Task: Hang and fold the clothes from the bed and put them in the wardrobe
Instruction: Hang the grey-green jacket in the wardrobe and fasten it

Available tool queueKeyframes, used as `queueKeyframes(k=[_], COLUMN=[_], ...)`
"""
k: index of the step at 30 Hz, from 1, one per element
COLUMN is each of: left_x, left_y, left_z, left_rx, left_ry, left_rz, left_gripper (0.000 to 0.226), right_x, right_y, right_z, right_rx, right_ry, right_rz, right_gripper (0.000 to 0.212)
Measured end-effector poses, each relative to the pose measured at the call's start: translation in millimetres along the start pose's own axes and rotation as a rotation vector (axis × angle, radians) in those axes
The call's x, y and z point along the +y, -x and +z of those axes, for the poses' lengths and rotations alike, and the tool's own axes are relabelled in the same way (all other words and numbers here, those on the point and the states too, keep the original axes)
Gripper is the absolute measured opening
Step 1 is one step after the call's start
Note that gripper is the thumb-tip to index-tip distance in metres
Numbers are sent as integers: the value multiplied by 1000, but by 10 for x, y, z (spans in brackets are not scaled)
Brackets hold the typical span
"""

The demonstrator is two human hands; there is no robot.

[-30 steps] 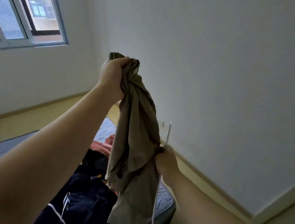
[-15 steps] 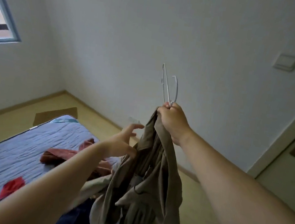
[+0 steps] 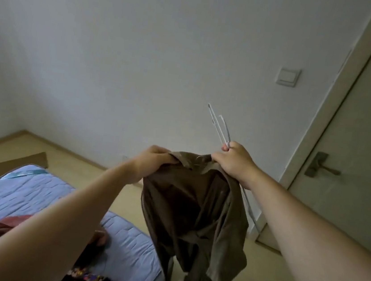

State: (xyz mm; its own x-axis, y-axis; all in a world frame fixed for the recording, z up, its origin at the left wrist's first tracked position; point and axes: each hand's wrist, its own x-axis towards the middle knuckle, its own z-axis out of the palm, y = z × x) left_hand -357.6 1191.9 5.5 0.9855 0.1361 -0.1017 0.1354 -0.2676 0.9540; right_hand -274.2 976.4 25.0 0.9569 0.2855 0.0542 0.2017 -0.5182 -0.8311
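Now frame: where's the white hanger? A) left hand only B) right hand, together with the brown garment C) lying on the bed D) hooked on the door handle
B: the right hand pinches the white hanger while gripping the brown garment; the left hand holds only fabric.

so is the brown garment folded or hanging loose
Hanging loose, not folded: the left hand and right hand hold the brown garment up by its neckline, the rest drooping. The right hand also grips a white hanger.

Counted 2 hands: left hand, right hand. Brown garment: 1. Hanger: 1. Bed: 1. Red garment: 1. Door: 1. Wall switch: 1.
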Motion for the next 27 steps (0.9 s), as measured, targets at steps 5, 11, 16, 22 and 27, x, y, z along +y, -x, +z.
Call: queueKeyframes(k=[5,11,16,22,27], left_x=[714,680,545,536,654], left_y=[-263,-724,-957,-939,-860], left_z=[207,482,447,324,406], left_rx=[-98,33,288,421,387], left_ry=[116,312,470,321,100], left_rz=[-241,-452,-362,-192,-58], left_gripper=[21,23,22,12,13], right_x=[326,533,656,775,829], right_y=[12,119,167,206,159], right_z=[-293,-472,-389,-351,-384], right_rx=[9,10,16,-50,-83], right_ry=[22,-122,-251,-171,-90], right_rz=[54,56,33,43,14], right_gripper=[26,23,48,49,38])
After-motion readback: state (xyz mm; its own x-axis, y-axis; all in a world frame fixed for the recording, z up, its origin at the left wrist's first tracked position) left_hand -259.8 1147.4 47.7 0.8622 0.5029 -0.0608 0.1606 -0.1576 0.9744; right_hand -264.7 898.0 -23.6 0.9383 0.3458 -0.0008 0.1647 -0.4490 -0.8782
